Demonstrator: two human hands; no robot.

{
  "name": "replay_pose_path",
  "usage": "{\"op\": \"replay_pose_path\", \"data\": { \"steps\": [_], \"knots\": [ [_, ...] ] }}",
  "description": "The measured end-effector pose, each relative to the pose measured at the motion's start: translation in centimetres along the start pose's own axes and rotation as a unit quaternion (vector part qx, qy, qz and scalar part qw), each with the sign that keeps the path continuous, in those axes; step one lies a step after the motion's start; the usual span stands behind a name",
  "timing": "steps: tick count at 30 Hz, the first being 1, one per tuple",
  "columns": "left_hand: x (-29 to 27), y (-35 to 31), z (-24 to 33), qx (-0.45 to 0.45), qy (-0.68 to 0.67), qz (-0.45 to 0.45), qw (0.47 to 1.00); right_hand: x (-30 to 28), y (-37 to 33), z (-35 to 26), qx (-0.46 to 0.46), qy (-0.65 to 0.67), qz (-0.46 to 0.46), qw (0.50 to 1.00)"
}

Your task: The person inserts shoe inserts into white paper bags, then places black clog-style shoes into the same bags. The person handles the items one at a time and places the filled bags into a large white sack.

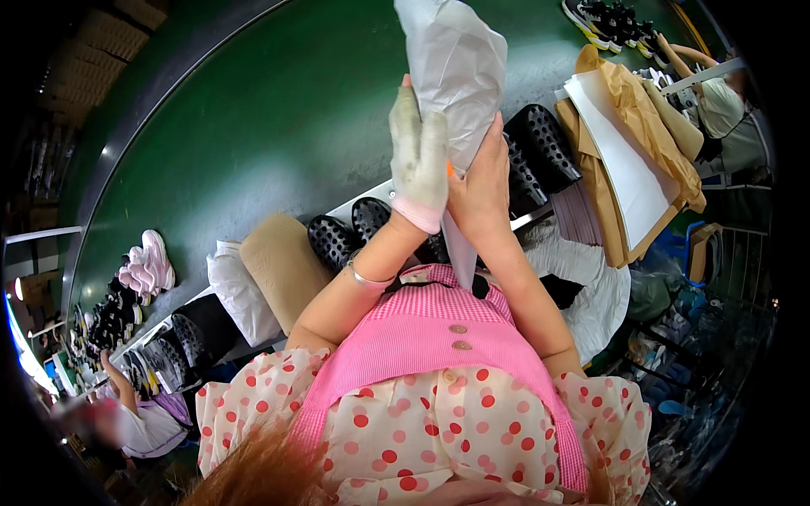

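White paper bundle (456,72), crumpled, is at the top centre of the frame, between the gloved left hand (419,156), fingers nearly straight, and right hand (481,190), whose closure I cannot tell. Pressing or shaping seems underway; continuing calls for even palms.

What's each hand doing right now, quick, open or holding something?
Left hand in pink-cuffed off-white glove: open, fingers extended alongside the crumpled white paper bundle.
Bare right hand: at the bundle's lower right side; whether its grip is closed cannot be told.

Green table (253,126) leaves room leftward; black dotted pieces (553,143) block right.
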State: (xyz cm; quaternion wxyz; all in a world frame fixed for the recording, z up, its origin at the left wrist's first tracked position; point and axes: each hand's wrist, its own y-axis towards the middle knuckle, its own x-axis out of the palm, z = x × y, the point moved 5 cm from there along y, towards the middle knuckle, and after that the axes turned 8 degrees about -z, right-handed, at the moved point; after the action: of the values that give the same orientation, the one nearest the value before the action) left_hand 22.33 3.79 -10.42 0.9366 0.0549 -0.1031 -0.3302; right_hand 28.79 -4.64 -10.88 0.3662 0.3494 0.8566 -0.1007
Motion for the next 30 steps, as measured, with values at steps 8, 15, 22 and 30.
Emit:
{"op": "replay_pose_path", "data": {
  "steps": [8, 15, 22, 30],
  "knots": [
    [-3.1, 2.2, -1.7, -0.126, -0.389, 0.025, 0.912, -1.2, -0.1, -0.9, -0.095, 0.105, -0.135, 0.981],
    [-2.8, 1.4, -2.6, -0.118, -0.263, 0.017, 0.957, -2.9, 1.9, -5.1, -0.253, 0.081, 0.088, 0.96],
    [-2.3, 0.2, -2.0, -0.159, -0.246, -0.011, 0.956, 0.3, 4.5, -0.1, -0.085, 0.308, 0.035, 0.947],
    [-3.4, 1.3, -1.8, -0.248, -0.388, -0.006, 0.888, 2.9, 0.7, 2.6, 0.092, 0.53, -0.089, 0.839]
  ]
}}
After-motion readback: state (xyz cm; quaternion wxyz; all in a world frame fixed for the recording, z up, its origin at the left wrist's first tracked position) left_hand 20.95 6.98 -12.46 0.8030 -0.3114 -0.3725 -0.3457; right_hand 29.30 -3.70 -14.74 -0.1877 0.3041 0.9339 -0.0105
